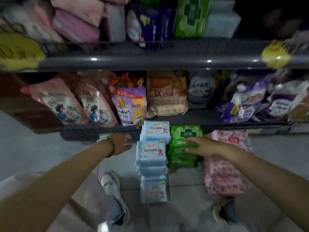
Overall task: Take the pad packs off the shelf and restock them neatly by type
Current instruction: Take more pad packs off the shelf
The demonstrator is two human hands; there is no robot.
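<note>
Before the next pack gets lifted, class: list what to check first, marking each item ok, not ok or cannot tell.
1. Light blue plastic pad packs, green plastic pad packs, pink patterned pad packs piled separately on the grey floor: ok.
2. Left hand empty: ok.
3. Right hand on the green pile: ok.
4. Grey metal upper shelf cleared of packs: not ok.
5. Right hand's grip closed: cannot tell.

Two pink floral pouches (61, 104) lean beside a purple Comfort pouch (129, 106) and an orange 3X bag (168, 94), purple-and-white bags (247, 101) further right, yellow price tags (18, 51) (print blurred) above, brown carton (25, 106) at left, grey floor (33, 151) below.
</note>
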